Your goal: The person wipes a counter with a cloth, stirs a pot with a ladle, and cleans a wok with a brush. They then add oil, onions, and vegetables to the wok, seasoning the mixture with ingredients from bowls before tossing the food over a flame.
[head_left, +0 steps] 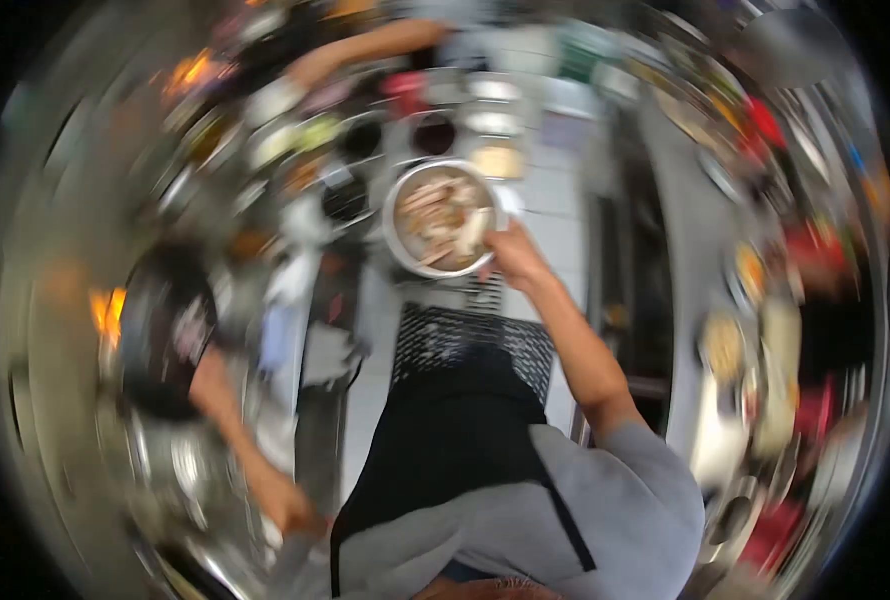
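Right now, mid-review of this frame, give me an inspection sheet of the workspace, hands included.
Surface: grey counter along the right; detail blurred.
Job's things: bowl with pieces of food; dark wok at left.
Clutter: tubs beyond the bowl; dishes crowding the right side.
Grippers: bare hands; right hand grips the bowl's side; left hand is at the wok's near edge, grip unclear.
Cables: nothing seen, though blur could hide one.
Surroundings: flame beside the wok; another person's arm ahead; black mat on the floor.
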Tool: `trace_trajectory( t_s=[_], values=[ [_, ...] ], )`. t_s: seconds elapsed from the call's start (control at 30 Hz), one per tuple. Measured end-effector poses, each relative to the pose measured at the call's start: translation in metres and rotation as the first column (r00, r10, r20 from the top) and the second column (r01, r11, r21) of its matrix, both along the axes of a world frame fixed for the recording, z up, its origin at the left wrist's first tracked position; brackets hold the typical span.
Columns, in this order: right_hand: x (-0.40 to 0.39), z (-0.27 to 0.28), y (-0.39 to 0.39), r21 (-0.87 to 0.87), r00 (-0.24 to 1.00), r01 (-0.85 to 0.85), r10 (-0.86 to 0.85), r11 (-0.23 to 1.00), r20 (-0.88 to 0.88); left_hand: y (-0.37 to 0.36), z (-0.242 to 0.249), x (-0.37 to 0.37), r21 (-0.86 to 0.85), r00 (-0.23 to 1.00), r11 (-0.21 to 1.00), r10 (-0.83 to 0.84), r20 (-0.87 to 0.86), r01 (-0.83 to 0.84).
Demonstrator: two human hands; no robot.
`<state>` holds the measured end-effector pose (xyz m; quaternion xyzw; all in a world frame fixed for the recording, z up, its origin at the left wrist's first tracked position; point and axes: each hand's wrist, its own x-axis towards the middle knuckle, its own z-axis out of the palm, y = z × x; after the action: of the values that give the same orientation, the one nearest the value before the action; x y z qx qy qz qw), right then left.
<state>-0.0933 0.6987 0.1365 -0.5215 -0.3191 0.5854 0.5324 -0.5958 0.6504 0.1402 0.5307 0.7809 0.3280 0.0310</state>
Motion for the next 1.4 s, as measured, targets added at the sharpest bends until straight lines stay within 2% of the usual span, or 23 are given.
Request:
trace_trajectory(
  t_s=[0.03, 0.07, 0.1, 0.13, 0.27, 0.3, 0.33, 0.4, 0.47, 0.5, 0.67, 0.73, 0.8, 0.87, 0.93, 0.97, 1.07, 1.13, 1.23, 1.27, 1.3, 1.33, 1.4],
  values=[
    [-0.033, -0.002, 0.018, -0.061, 1.000, 0.029, -0.028, 0.998, 0.006, -0.003, -0.019, -0.014, -0.042, 0.971, 0.997, -0.068, -0.227, 0.060],
    [-0.062, 0.006, 0.037, -0.057, 0.994, -0.113, 0.113, 0.992, -0.015, -0.009, -0.020, 0.000, -0.073, 0.993, 0.991, 0.117, 0.020, -0.115],
    [-0.097, 0.031, 0.044, 0.062, 0.984, -0.176, 0.175, 0.982, 0.025, -0.015, -0.016, 0.018, 0.014, 0.981, 0.991, 0.130, -0.143, -0.130],
    [-0.131, 0.046, 0.056, 0.115, 0.965, -0.263, 0.258, 0.958, 0.053, -0.019, -0.018, 0.026, 0.155, 0.993, 0.984, 0.098, -0.066, -0.087],
    [-0.260, 0.060, 0.092, 0.276, 0.880, -0.476, 0.455, 0.835, 0.140, -0.038, -0.011, 0.038, 0.064, 0.977, 0.993, 0.113, -0.179, -0.103],
    [-0.290, 0.053, 0.102, 0.305, 0.826, -0.551, 0.456, 0.777, 0.331, -0.042, -0.010, 0.038, 0.067, 0.980, 0.993, 0.104, -0.168, -0.094],
    [-0.324, 0.034, 0.109, 0.319, 0.748, -0.621, 0.419, 0.717, 0.514, -0.049, -0.015, 0.035, 0.075, 0.984, 0.994, 0.088, -0.154, -0.077],
    [-0.382, 0.000, 0.126, 0.669, 0.623, -0.641, -0.253, 0.377, 0.740, -0.053, -0.009, 0.034, 0.077, 0.988, 0.995, 0.078, -0.135, -0.068],
    [-0.406, 0.043, 0.096, 0.392, 0.401, -0.744, -0.107, 0.541, 0.910, -0.054, -0.005, 0.031, 0.080, 0.991, 0.996, 0.058, -0.124, -0.049],
    [-0.413, 0.048, 0.093, 0.408, 0.386, -0.757, -0.155, 0.510, 0.909, -0.054, -0.005, 0.030, 0.076, 0.989, 0.996, 0.060, -0.138, -0.050],
    [-0.416, 0.045, 0.097, 0.620, 0.519, -0.724, -0.351, 0.304, 0.779, -0.053, -0.002, 0.028, 0.082, 0.992, 0.996, 0.056, -0.111, -0.047],
    [-0.410, 0.018, 0.105, 0.394, 0.242, -0.864, -0.429, 0.313, 0.870, -0.050, 0.001, 0.028, 0.068, 0.990, 0.997, 0.035, -0.138, -0.026],
    [-0.399, 0.024, 0.096, 0.376, 0.261, -0.854, -0.330, 0.360, 0.907, -0.049, -0.002, 0.027, 0.098, 0.990, 0.995, 0.015, -0.142, -0.001],
    [-0.394, 0.005, 0.097, 0.575, 0.500, -0.728, -0.285, 0.373, 0.818, -0.050, -0.003, 0.028, 0.134, 0.995, 0.986, -0.097, -0.036, 0.101],
    [-0.383, 0.007, 0.097, 0.414, 0.392, -0.756, -0.156, 0.507, 0.906, -0.047, -0.016, 0.022, 0.036, 0.996, 0.996, -0.078, 0.041, 0.076],
    [-0.369, 0.004, 0.101, 0.420, 0.427, -0.792, -0.088, 0.444, 0.900, -0.045, -0.003, 0.030, -0.111, 0.999, 0.993, -0.038, 0.023, 0.040],
    [-0.327, 0.030, 0.086, 0.606, 0.680, -0.579, -0.088, 0.545, 0.728, -0.038, -0.018, 0.016, -0.124, 0.997, 0.991, 0.039, -0.067, -0.048],
    [-0.293, 0.030, 0.089, 0.508, 0.831, -0.358, 0.019, 0.784, 0.556, -0.032, -0.020, 0.007, -0.084, 0.994, 0.995, 0.041, -0.098, -0.049],
    [-0.191, -0.014, 0.096, 0.791, 0.881, 0.065, -0.407, 0.608, 0.241, -0.018, -0.023, -0.003, -0.050, 0.979, 0.995, 0.072, -0.188, -0.083],
    [-0.128, 0.033, 0.042, 0.293, 0.987, 0.120, -0.083, 0.949, -0.134, -0.023, -0.019, -0.005, -0.044, 0.977, 0.996, 0.062, -0.203, -0.073],
    [-0.086, 0.010, 0.041, 0.270, 0.956, 0.287, -0.256, 0.919, -0.147, -0.021, -0.020, -0.006, -0.064, 0.974, 0.994, 0.075, -0.216, -0.091],
    [-0.032, -0.012, 0.039, 0.017, 0.911, 0.374, -0.364, 0.927, -0.193, -0.017, -0.021, -0.001, -0.083, 0.970, 0.991, 0.088, -0.228, -0.109],
    [0.066, -0.012, -0.011, 0.284, 0.759, 0.650, -0.622, 0.705, -0.191, -0.013, -0.019, 0.007, -0.100, 0.961, 0.987, 0.099, -0.257, -0.128]
  ],
)
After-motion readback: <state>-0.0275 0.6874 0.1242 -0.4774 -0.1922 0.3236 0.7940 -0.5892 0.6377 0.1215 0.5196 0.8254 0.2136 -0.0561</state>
